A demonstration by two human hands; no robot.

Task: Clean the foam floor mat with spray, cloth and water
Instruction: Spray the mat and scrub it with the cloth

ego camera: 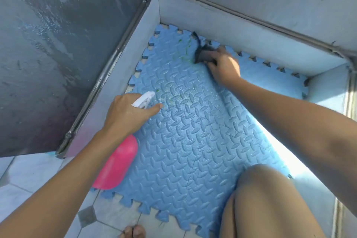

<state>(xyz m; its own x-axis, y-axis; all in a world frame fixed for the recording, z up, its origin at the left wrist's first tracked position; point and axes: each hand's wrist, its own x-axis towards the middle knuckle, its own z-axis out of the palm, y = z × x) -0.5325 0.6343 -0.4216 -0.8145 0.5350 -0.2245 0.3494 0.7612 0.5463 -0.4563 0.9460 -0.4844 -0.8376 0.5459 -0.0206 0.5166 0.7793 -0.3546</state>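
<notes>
A blue foam floor mat [185, 141] with a raised pattern and jigsaw edges lies in a corner of the floor. Green smears [183, 46] mark its far part, and thin dark scribbles cross its middle. My left hand [127, 114] grips a pink spray bottle [116, 164] with a white trigger head [144, 98], the nozzle pointing across the mat. My right hand [224, 65] presses a dark grey cloth [202, 54] onto the mat's far edge beside the green marks.
Low pale walls [251, 35] with metal trim box the mat in at the left, far and right sides. A wet dark panel [48, 44] rises at the left. Tiled floor [38, 170] lies in front. My bare knee [266, 199] and toes [134, 232] are at the near edge.
</notes>
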